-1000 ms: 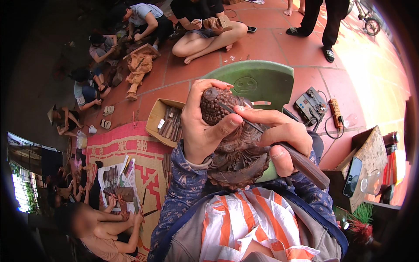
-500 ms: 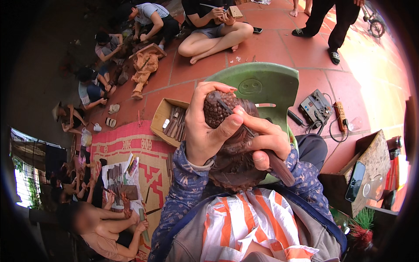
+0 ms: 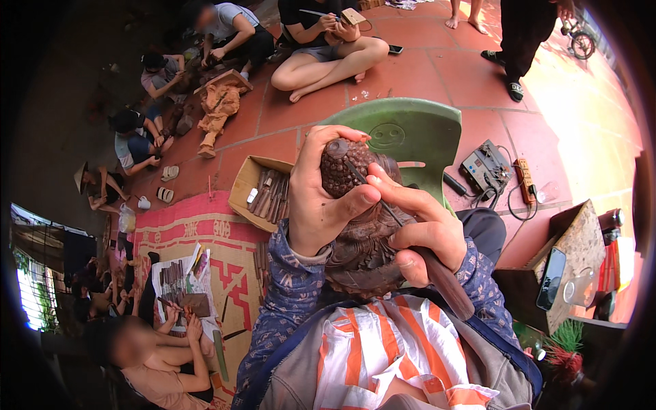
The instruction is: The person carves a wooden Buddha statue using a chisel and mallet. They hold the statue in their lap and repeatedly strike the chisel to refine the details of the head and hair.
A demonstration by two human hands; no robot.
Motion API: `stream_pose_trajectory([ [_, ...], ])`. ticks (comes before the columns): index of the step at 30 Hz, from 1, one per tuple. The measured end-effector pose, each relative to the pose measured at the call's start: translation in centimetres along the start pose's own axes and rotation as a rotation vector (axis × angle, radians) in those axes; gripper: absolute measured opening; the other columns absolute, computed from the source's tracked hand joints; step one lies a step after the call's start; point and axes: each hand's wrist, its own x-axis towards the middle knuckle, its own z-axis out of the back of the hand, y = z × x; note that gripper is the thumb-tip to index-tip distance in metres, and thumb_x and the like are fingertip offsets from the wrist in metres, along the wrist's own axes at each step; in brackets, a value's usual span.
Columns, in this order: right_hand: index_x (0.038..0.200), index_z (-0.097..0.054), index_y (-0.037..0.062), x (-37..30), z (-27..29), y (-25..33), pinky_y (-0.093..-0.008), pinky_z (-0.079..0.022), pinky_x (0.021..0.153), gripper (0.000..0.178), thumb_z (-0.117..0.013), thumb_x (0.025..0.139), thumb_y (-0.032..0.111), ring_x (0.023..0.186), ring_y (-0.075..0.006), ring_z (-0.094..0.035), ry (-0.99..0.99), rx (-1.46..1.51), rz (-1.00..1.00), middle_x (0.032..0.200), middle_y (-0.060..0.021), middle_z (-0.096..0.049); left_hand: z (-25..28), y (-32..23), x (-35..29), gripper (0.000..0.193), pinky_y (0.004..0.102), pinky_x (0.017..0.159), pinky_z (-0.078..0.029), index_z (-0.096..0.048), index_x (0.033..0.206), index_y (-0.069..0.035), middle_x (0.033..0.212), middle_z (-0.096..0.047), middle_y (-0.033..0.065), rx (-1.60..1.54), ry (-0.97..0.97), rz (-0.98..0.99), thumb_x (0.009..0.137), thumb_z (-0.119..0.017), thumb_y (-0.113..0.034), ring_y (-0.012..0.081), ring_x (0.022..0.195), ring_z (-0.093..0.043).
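Tool handle [image 3: 447, 287] has swung lower since half a second ago, pinched in the right hand [image 3: 432, 222].
Dark carving [image 3: 359, 256] sits between the hands, left hand [image 3: 309, 208] cupping its knobbly head; I judge it hard, hefty, best gripped there. Lettering marks a black slipper [image 3: 516, 91]; I read none on the carving.

Red floor tiles [image 3: 471, 78] are holding a dark phone [image 3: 395, 49] at one o'clock and, toward three, a gray electrical box [image 3: 486, 166] and an orange power strip [image 3: 524, 180]. Toward eight o'clock, newspaper [image 3: 203, 263] is lying on a red-and-tan mat [image 3: 179, 215].
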Motion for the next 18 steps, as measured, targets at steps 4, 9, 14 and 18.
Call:
stream_pose_trajectory([
  [4, 0.084, -0.055, -0.0047, 0.6, 0.3, 0.4, -0.0549, -0.036, 0.104, 0.014, -0.065, 0.079, 0.004, 0.125, -0.0546, -0.042, 0.104, -0.180, 0.013, 0.128, -0.0418, -0.043, 0.2, 0.2, 0.1, 0.069, 0.0311, 0.090, -0.043, -0.052, 0.114, -0.001, 0.108, -0.056, 0.0106, -0.023, 0.036, -0.047, 0.073, -0.077, -0.050, 0.0200, 0.102, -0.056],
  [9, 0.082, -0.054, -0.0039, 0.7, -0.4, 0.7, -0.0551, -0.037, 0.103, 0.018, -0.069, 0.075, 0.004, 0.124, -0.0544, -0.042, 0.099, -0.264, 0.043, 0.128, -0.0422, -0.044, 0.6, 0.6, 0.1, 0.080, 0.0331, 0.089, -0.046, -0.049, 0.115, 0.002, 0.110, -0.055, 0.0140, 0.037, 0.061, -0.060, 0.072, -0.071, -0.061, 0.0212, 0.103, -0.057],
  [14, 0.080, -0.053, -0.0042, 0.7, -1.1, 0.7, -0.0555, -0.040, 0.101, 0.020, -0.070, 0.074, 0.004, 0.123, -0.0547, -0.044, 0.088, -0.396, 0.081, 0.127, -0.0420, -0.044, 0.6, 1.0, 0.1, 0.080, 0.0330, 0.089, -0.046, -0.047, 0.116, 0.002, 0.112, -0.054, 0.0141, 0.005, 0.070, -0.078, 0.074, -0.069, -0.062, 0.0212, 0.104, -0.057],
  [18, 0.078, -0.053, -0.0045, 0.7, -1.4, 0.8, -0.0571, -0.040, 0.101, 0.019, -0.070, 0.073, 0.002, 0.123, -0.0557, -0.043, 0.067, -0.411, 0.070, 0.127, -0.0422, -0.044, 0.7, 1.0, 0.1, 0.081, 0.0319, 0.090, -0.046, -0.046, 0.117, 0.002, 0.113, -0.053, 0.0136, -0.006, 0.080, -0.055, 0.074, -0.068, -0.062, 0.0202, 0.104, -0.056],
])
